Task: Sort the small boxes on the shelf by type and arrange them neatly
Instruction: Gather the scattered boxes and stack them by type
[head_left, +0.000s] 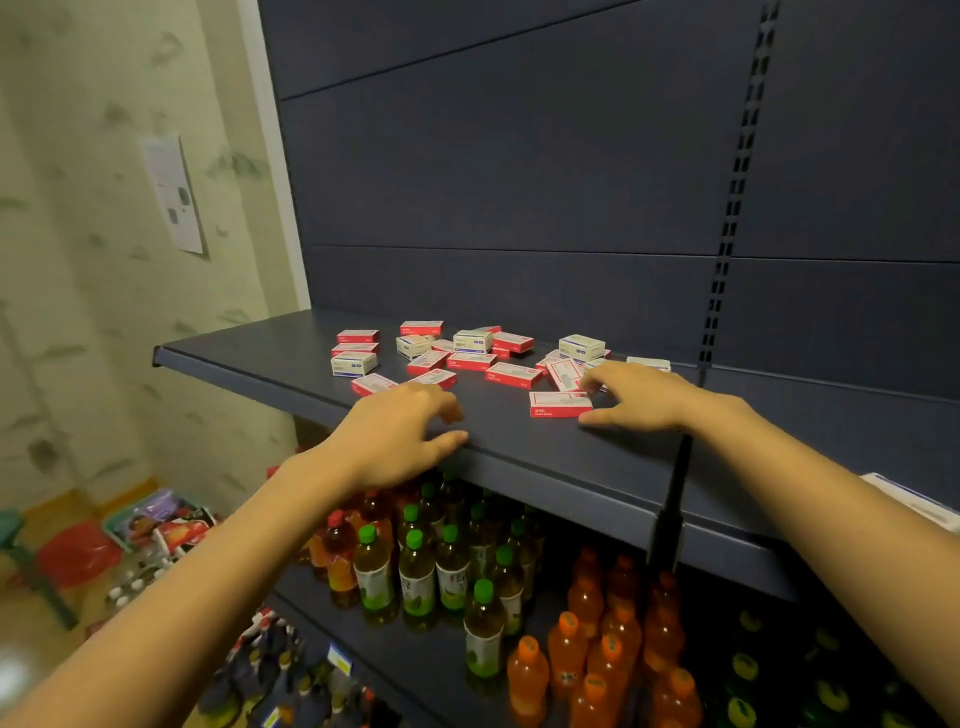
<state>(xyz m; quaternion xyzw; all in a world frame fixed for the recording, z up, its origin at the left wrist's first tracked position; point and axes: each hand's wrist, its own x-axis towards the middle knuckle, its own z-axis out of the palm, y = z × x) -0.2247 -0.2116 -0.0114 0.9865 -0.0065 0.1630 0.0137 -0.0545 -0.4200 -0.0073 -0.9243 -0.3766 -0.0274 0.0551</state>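
**Boxes still mixed – both hands at the pile's edge**

Standing beside the shelf (270, 364): approx. 20 small boxes lie scattered across its middle, red and white/blue types jumbled, some overlapping. Left hand (400, 431) sits at 7 o'clock of the pile, fingers spread and loosely curled, holding nothing, thumb on the shelf lip. Right hand (639, 397) is at 5 o'clock, fingers apart, tips touching a red box (558, 404) and a tilted one (563, 374) just behind it – no grip closed yet.

To do the step well, imo: take the near red ones first, one per hand, stack flat w/ labels the same way, and start a row at the clear 9 o'clock end; keep white/blue ones for a separate row.

Count, as far as I can tell: about 15 red, 5–6 white/blue, e.g. the white box (354, 362) at 9 o'clock. Overlaps make it inexact.

Bottles (415, 571) fill the shelf below.
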